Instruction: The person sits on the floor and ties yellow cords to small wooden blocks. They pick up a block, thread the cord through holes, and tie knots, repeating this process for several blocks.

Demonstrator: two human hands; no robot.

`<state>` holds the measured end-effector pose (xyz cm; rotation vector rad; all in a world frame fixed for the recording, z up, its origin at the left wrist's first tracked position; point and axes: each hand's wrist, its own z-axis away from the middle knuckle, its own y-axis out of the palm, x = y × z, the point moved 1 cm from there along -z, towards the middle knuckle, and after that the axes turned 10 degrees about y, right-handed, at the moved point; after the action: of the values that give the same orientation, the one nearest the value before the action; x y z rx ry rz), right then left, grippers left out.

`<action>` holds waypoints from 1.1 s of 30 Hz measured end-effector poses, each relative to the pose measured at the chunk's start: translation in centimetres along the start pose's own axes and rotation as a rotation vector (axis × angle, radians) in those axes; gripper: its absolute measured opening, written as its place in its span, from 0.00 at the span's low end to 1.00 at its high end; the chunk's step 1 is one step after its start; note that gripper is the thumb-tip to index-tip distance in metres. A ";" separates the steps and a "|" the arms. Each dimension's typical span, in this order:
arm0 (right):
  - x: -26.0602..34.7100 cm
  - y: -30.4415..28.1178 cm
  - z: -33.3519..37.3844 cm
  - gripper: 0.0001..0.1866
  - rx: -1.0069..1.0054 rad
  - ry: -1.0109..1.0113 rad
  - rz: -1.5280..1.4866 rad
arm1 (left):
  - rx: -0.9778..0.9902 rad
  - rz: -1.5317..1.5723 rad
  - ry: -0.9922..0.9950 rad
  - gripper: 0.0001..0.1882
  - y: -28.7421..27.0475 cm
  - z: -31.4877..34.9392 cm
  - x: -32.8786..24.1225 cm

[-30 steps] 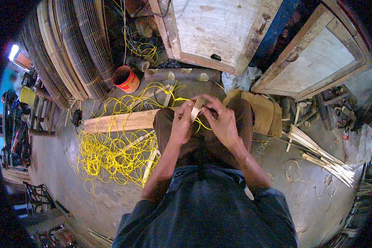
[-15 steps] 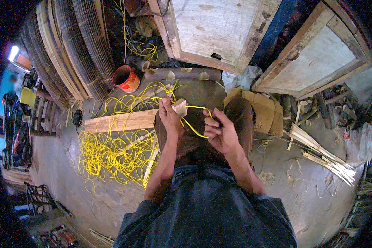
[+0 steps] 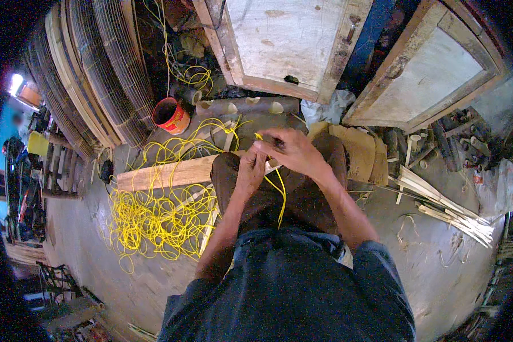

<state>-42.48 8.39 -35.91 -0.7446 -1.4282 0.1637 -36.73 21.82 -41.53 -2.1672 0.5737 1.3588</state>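
Over the lap of dark brown cloth trousers (image 3: 332, 154), two bare hands are held close together. A small, pale, block-like wooden piece (image 3: 272, 166) is gripped by the bent fingers of the left hand (image 3: 249, 174). The right hand (image 3: 299, 153) is arched over it, fingertips near the left thumb; what is pinched there cannot be told, as the fingertips are hidden. A thin, bright yellow, flexible cord (image 3: 283, 196) is left hanging slack below the piece. To the left, a loose tangle of yellow cord (image 3: 148, 219) is spread on the grey floor (image 3: 137, 290), with loops laid across a long, flat, brown wooden plank (image 3: 165, 172). Loops could be snagged on the plank's end or tightened into knots if the tangle is tugged. The piece could be dropped if the left grip is loosened.
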 end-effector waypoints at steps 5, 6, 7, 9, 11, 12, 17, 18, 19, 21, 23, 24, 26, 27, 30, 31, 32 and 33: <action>1.2 -0.4 -3.8 0.17 -0.059 -0.028 -0.057 | 0.061 0.135 -0.085 0.15 0.7 0.6 -0.6; 0.8 -0.5 -5.2 0.17 -0.167 -0.110 -0.009 | 0.068 0.325 -0.168 0.16 1.2 0.9 -0.2; 0.5 -0.7 -6.4 0.17 -0.276 -0.192 0.041 | 0.107 0.329 -0.219 0.16 1.5 1.3 -0.1; 3.1 -2.6 -7.6 0.17 -0.220 -0.119 0.002 | 0.179 0.330 -0.330 0.16 1.4 1.8 -1.1; 4.4 -4.0 -8.7 0.18 -0.222 -0.108 -0.087 | 0.131 0.427 -0.347 0.17 2.1 2.5 -0.6; 4.4 -4.6 -9.3 0.18 -0.250 -0.129 -0.156 | 0.129 0.416 -0.327 0.18 2.3 2.7 -0.2; 1.8 -3.0 -4.4 0.21 -0.505 -0.078 0.041 | -0.189 0.382 -0.358 0.22 1.8 1.1 0.5; 0.5 -2.6 -1.6 0.20 -0.628 -0.349 0.580 | -0.203 0.239 -0.278 0.22 1.1 0.7 1.7; -1.1 -0.7 0.8 0.19 -0.544 -0.321 0.562 | -0.214 0.087 -0.200 0.23 0.4 0.6 2.7; -3.4 2.1 4.3 0.16 -0.264 -0.106 0.248 | -0.254 0.075 -0.284 0.24 0.4 0.0 1.3; -3.6 3.7 5.6 0.14 -0.083 0.131 -0.108 | -0.334 0.173 -0.301 0.23 0.4 0.0 3.3; -3.6 3.9 5.9 0.14 -0.037 0.171 -0.162 | -0.307 -0.002 -0.201 0.22 0.0 -0.1 4.0; -4.8 4.5 5.8 0.13 -0.106 0.229 -0.127 | -0.269 -0.097 -0.158 0.20 0.0 0.1 2.9; -5.4 4.6 5.7 0.13 -0.143 0.258 -0.108 | -0.248 -0.141 -0.133 0.20 0.0 -0.1 1.9; -5.8 4.9 5.4 0.14 -0.266 0.158 -0.015 | -0.093 -0.293 -0.098 0.16 -0.1 0.4 2.4; -6.0 5.0 5.2 0.14 -0.286 0.094 0.104 | -0.020 -0.379 -0.071 0.16 -0.2 0.4 2.1; -5.9 5.1 5.1 0.15 -0.302 0.027 0.220 | -0.053 -0.264 -0.055 0.14 0.1 0.4 1.9; -5.7 5.3 4.9 0.16 -0.318 -0.040 0.335 | -0.043 -0.273 -0.056 0.14 0.0 0.5 1.9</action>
<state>-46.33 11.24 -43.73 -1.2487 -1.3748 0.2136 -36.35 22.00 -43.45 -2.1410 0.2182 1.2871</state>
